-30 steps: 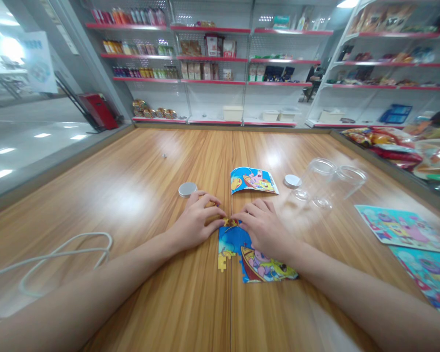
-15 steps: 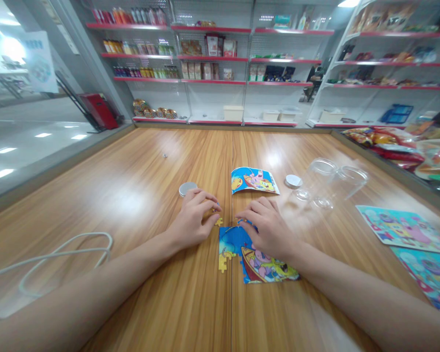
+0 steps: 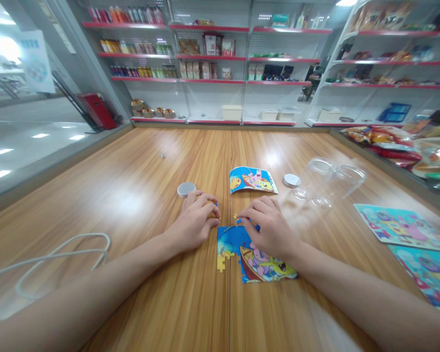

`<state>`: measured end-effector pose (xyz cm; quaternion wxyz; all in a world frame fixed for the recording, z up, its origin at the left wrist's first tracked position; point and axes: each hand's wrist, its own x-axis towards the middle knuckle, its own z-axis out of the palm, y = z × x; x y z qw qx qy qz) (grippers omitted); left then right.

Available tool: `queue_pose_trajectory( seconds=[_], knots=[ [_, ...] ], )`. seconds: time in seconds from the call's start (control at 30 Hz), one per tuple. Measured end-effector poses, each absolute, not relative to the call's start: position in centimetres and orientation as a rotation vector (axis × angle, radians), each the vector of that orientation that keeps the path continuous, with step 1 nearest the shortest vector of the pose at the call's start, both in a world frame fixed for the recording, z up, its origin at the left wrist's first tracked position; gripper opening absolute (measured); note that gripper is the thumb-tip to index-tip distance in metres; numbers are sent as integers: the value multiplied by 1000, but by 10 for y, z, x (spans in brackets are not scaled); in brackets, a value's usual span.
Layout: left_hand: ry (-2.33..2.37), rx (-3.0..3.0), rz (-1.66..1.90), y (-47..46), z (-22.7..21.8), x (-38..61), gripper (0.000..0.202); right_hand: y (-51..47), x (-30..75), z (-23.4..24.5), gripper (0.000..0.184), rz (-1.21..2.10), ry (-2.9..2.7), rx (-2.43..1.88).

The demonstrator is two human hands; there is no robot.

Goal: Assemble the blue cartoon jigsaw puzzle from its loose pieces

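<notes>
A partly built cartoon jigsaw (image 3: 242,254) lies on the wooden table (image 3: 132,186) in front of me. My left hand (image 3: 196,220) rests curled just left of its top edge, fingers closed on small puzzle pieces. My right hand (image 3: 269,225) lies over the jigsaw's upper right part and pinches a small blue and yellow piece (image 3: 237,218) at its fingertips. A printed picture card (image 3: 252,179) of the same cartoon lies just beyond my hands.
Two silver lids (image 3: 186,189) (image 3: 291,180) and two clear jars (image 3: 317,183) on their sides lie past my hands. Other puzzle sheets (image 3: 403,227) sit at the right, snack bags (image 3: 385,139) at the far right edge, a white cable (image 3: 58,254) at the left. Shop shelves stand behind.
My hands were pressed together at the jigsaw's top edge; they have drawn slightly apart, each keeping a small piece, and a gap now shows between them.
</notes>
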<state>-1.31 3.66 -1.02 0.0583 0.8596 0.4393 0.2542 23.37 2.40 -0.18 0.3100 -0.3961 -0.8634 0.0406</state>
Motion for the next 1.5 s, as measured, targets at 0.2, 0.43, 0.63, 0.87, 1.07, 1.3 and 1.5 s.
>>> queue_pose_trajectory(
  seconds=[0.2, 0.43, 0.63, 0.87, 1.07, 1.3, 1.5],
  knots=[
    [1341, 2614, 859, 35, -10, -15, 12, 24, 233, -2, 15, 113, -2259, -1054],
    [1535, 2642, 756, 31, -7, -16, 14, 24, 235, -3, 16, 105, -2250, -1059],
    [1552, 2616, 704, 32, -9, -15, 12, 23, 234, -4, 16, 104, -2244, -1051],
    [1489, 2637, 705, 31, -5, -14, 14, 23, 233, -3, 16, 112, -2254, -1043],
    [1394, 2687, 738, 29, -2, -13, 18, 22, 232, -3, 16, 124, -2264, -1020],
    [1169, 2708, 775, 26, 0, -12, 13, 20, 231, 0, 14, 145, -2266, -985],
    [809, 2568, 867, 17, 4, -11, 16, 13, 227, 3, 16, 228, -2362, -817]
  ],
)
